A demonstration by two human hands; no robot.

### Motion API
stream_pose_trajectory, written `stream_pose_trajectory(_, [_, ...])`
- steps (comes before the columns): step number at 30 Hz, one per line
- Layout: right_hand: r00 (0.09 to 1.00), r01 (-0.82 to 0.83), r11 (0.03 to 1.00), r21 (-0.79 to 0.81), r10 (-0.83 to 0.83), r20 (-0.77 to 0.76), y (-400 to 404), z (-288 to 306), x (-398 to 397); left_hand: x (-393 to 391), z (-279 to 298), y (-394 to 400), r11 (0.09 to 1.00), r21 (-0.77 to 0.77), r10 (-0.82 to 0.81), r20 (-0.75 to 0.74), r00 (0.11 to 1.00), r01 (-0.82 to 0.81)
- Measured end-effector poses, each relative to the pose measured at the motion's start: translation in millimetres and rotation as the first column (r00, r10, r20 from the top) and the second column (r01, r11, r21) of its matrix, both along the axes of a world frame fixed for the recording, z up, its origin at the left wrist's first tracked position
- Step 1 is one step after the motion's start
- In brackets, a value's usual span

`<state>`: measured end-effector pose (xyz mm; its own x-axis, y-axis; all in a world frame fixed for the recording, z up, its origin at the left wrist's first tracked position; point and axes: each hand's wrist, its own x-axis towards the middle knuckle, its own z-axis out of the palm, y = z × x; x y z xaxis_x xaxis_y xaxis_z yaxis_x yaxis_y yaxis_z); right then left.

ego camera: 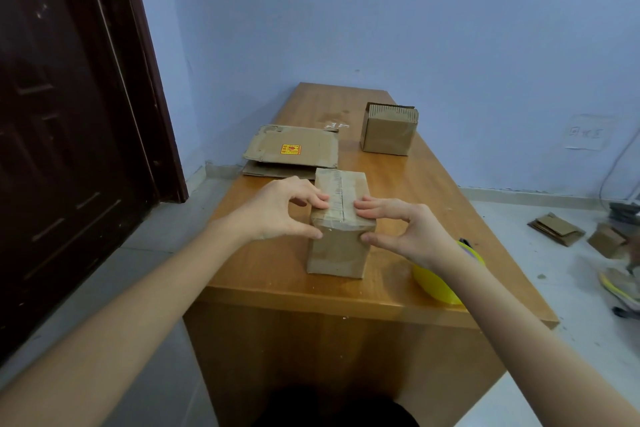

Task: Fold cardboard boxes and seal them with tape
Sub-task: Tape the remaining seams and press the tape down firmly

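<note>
I am seeing only one printed mark here: a yellow label [291,149] with red print, sitting on the top face of the flattened cardboard box [294,146] lying on the far left part of the counter [433,184]. The red characters on it are coming out too small and blurred for me to read. A white sheet [587,132] on the wall at the right is carrying faint marks, also illegible to me.
</note>
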<state>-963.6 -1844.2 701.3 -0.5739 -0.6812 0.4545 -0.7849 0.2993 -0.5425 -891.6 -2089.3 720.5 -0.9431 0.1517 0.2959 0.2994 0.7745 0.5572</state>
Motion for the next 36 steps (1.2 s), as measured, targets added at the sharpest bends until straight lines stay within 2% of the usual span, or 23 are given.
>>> stream_pose_trajectory(5, [1.000, 0.003, 1.000, 0.013, -0.003, 0.019, -2.5, 6.0, 1.2, -0.4, -0.4, -3.0, 0.999, 0.050, -0.020, 0.041, 0.999, 0.018])
stream_pose_trajectory(14, [0.999, -0.004, 1.000, 0.026, 0.003, 0.042, -0.9, 4.8, -1.7, 3.8, 4.2, -3.9, 0.998, 0.000, -0.062, 0.061, 0.996, 0.062])
stream_pose_trajectory(18, [0.999, 0.024, 1.000, -0.007, -0.024, 0.039, -3.6, 2.0, -1.0, 3.0, -0.2, -1.4, 1.000, -0.024, 0.009, -0.014, 1.000, -0.009])
stream_pose_trajectory(22, [0.999, 0.028, 0.999, -0.036, -0.027, 0.045, -5.6, 2.1, -0.9, 2.2, -3.3, 1.6, 0.998, 0.045, 0.052, -0.022, 0.998, -0.051])
stream_pose_trajectory(26, [0.998, -0.009, 1.000, 0.028, 0.007, 0.059, -0.8, 3.7, -4.4, 3.4, -2.9, -3.6, 0.997, 0.075, 0.003, 0.060, 0.998, -0.008])
stream_pose_trajectory(30, [0.990, -0.057, 0.991, 0.117, 0.041, 0.132, 6.7, 8.3, -3.6, 10.7, 0.4, -8.2, 0.997, -0.002, -0.072, 0.139, 0.988, 0.073])
stream_pose_trajectory(33, [0.964, 0.024, 1.000, 0.011, -0.026, 0.265, -0.1, 12.5, 1.4, 11.5, 6.6, 0.8, 0.994, 0.111, -0.022, 0.158, 0.987, 0.004])
stream_pose_trajectory(34, [0.960, 0.086, 0.996, -0.021, -0.077, 0.268, -5.5, 13.6, 2.6, 10.7, 8.1, 4.9, 0.989, 0.140, 0.014, 0.155, 0.988, -0.036])
stream_pose_trajectory(36, [0.963, 0.192, 0.980, -0.045, -0.180, 0.200, -15.4, 13.7, 3.0, 8.4, 8.7, 11.4, 0.989, 0.068, 0.123, 0.100, 0.987, -0.130])
